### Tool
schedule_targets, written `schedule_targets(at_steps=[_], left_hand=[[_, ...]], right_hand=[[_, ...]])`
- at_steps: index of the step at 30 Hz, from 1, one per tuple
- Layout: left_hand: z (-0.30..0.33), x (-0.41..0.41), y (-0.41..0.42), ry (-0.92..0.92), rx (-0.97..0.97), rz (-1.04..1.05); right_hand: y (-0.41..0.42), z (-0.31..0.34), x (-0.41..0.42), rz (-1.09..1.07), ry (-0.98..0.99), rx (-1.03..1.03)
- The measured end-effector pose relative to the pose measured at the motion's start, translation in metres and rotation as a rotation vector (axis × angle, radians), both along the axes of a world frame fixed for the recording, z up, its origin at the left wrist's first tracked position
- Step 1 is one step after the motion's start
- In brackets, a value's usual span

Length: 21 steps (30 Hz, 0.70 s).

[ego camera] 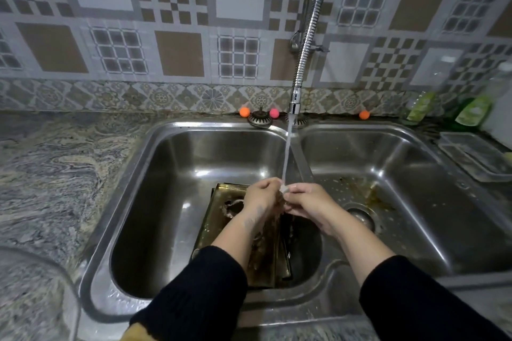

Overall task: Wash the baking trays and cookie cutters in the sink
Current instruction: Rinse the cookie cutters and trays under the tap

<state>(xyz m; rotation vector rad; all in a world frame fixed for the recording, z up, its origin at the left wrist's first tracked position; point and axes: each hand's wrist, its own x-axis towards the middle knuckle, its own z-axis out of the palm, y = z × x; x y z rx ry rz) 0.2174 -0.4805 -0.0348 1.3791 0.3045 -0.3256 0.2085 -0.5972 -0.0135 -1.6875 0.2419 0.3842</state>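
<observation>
Two dirty gold-coloured baking trays [219,219] lie stacked in the left basin of a steel double sink [130,191]. A cookie cutter [234,206] rests on the upper tray. My left hand [261,198] and my right hand [309,201] meet above the trays, right under the running water [286,158]. Their curled fingers pinch a small brownish cookie cutter [280,201] between them, and most of it is hidden by the fingers and the splash.
The hose tap [304,63] hangs over the divider between the basins. The right basin [415,202] holds a drain and brown residue. A sink strainer [260,119] and small coloured balls sit on the back rim. Green bottles [473,111] and a clear box [476,155] stand right, a glass bowl [33,293] front left.
</observation>
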Motion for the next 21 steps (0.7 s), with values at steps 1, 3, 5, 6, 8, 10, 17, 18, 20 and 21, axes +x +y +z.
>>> schedule_targets(at_steps=[1,3,5,6,8,10,17,18,20,21], left_hand=[[-0.001,0.002,-0.001,0.013,-0.011,0.026],[-0.003,0.004,0.001,0.026,-0.021,0.049],[-0.006,0.005,0.002,0.007,0.004,0.038],[-0.008,0.004,0.003,-0.010,0.027,0.030],[-0.011,0.004,0.004,-0.055,0.033,0.016],[-0.013,0.002,0.005,-0.092,0.013,-0.016],[-0.018,-0.005,0.008,-0.174,0.122,0.025],[-0.019,-0.004,0.008,-0.169,0.138,0.054],[-0.021,-0.004,0.007,-0.154,0.142,0.125],[-0.021,-0.003,0.007,-0.152,0.146,0.150]], right_hand=[[0.001,-0.001,0.000,-0.004,-0.017,-0.008],[0.004,-0.002,0.002,-0.035,-0.026,0.009],[0.006,-0.003,0.006,-0.075,-0.010,0.055],[0.007,-0.003,0.008,-0.095,-0.002,0.065],[0.008,-0.003,0.011,-0.138,0.018,0.087],[0.008,-0.003,0.011,-0.159,0.045,0.129],[0.003,-0.008,0.010,-0.170,0.094,0.230],[0.004,-0.008,0.009,-0.168,0.096,0.257],[0.006,-0.009,0.007,-0.160,0.085,0.309],[0.008,-0.010,0.006,-0.167,0.074,0.335]])
